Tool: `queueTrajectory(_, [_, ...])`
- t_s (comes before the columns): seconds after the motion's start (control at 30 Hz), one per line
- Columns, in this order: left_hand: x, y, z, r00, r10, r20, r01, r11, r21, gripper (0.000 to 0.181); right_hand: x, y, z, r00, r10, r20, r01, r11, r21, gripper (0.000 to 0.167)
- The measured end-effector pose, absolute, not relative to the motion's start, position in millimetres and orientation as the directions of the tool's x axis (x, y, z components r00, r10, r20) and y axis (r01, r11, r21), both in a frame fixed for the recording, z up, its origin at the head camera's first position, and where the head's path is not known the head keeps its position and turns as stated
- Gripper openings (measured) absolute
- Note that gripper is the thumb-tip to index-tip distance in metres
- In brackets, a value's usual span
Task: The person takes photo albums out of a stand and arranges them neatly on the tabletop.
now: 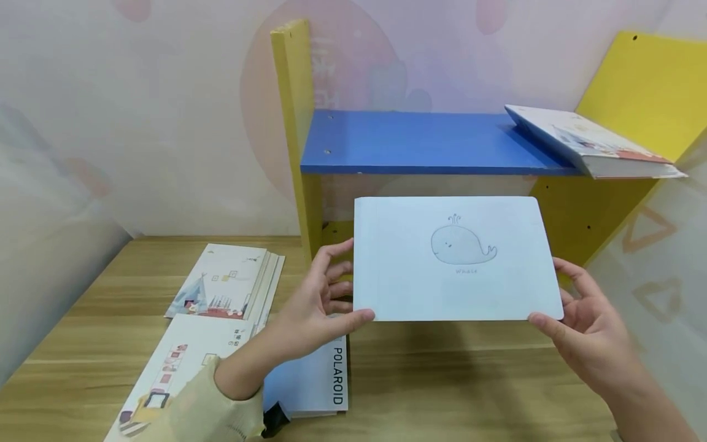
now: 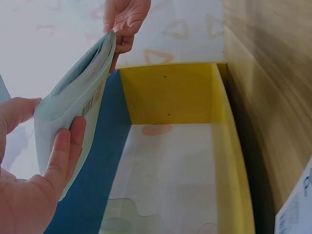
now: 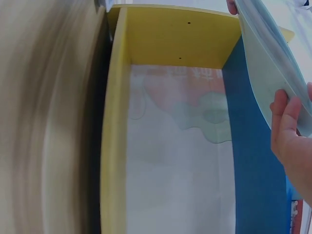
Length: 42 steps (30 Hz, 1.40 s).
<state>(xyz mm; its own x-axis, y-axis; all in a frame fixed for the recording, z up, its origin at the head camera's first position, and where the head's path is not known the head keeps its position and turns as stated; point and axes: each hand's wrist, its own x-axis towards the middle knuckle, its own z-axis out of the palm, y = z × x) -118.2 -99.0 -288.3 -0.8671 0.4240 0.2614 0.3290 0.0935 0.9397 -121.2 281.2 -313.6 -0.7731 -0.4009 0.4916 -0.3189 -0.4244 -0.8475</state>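
Note:
Both hands hold a pale blue notebook (image 1: 409,270) with a whale drawing and the word "whale" on its cover. On its left edge the left hand (image 1: 323,307) has its thumb in front and fingers behind. The right hand (image 1: 591,331) grips the lower right corner the same way. In the left wrist view the notebook (image 2: 73,112) shows a barcode on its back and loose page edges. The right wrist view has the right hand's fingers (image 3: 288,117) against its back cover. The notebook is in front of the shelf, below the blue board (image 1: 409,144).
A thick book (image 1: 602,141) lies on the right of the blue board, overhanging its front. Yellow panels (image 1: 298,110) flank the board. On the wooden table (image 1: 99,294) at left lie stacked white books (image 1: 226,282) and a book marked POLAROID (image 1: 315,380).

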Motion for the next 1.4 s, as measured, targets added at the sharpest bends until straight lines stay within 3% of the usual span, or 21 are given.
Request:
queueTrajectory(0.23, [-118, -100, -300, -0.888, 0.417, 0.192, 0.28, 0.159, 0.947, 0.086, -119, 282, -322, -0.8, -0.431, 0.418, -0.281, -0.345, -0.895, 0.073])
queueTrajectory(0.5, [-119, -99, -309, -0.884, 0.448, 0.137, 0.224, 0.146, 0.964, 0.086, -122, 284, -333, -0.8, -0.465, 0.38, -0.284, -0.264, -0.922, 0.069])
queueTrajectory(0.9, [-114, -100, -325, -0.883, 0.467, 0.048, 0.155, 0.194, 0.969, 0.086, -119, 287, -344, -0.867, -0.466, 0.176, -0.215, 0.032, -0.976, 0.076])
queueTrajectory(1.4, [-107, -99, -344, -0.873, 0.487, -0.019, 0.078, 0.178, 0.981, 0.087, -112, 286, -364, -0.867, -0.493, 0.076, -0.135, 0.087, -0.987, 0.076])
